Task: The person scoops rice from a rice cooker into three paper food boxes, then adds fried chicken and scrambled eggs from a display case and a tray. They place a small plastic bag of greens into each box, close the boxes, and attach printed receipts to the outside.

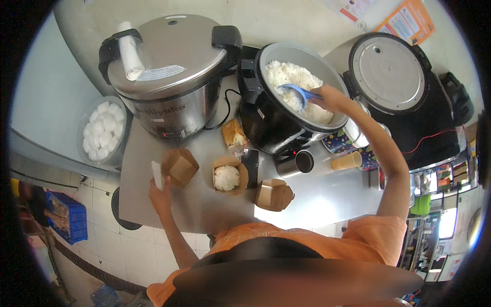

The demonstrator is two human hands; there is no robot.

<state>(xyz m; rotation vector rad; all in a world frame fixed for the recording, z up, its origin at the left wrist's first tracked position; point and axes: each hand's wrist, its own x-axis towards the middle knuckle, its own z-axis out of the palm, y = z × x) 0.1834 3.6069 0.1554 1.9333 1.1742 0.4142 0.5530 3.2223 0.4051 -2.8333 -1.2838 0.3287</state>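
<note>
My right hand (332, 98) is closed around the handle of a blue rice scoop (302, 93), its bowl in the white rice (286, 73) inside an uncovered rice cooker (266, 125). My left hand (160, 198), closed, holds a narrow white flat piece (157, 175) upright over the table; its exact kind is unclear. Just right of that hand stands a brown paper food box (180, 168). A second open paper box (243, 177) holds a mound of rice (226, 178). Nearer to me on the right, another paper box (274, 195) stands open.
A large lidded steel rice cooker (169, 110) stands back left, a rolled white plastic bag (130, 53) on it. Left of it, a tub (123, 140) holds several white rounded bundles. A steel cup (303, 161), a yellowish cup (348, 161) and a bread packet (233, 134) are on the table (204, 210).
</note>
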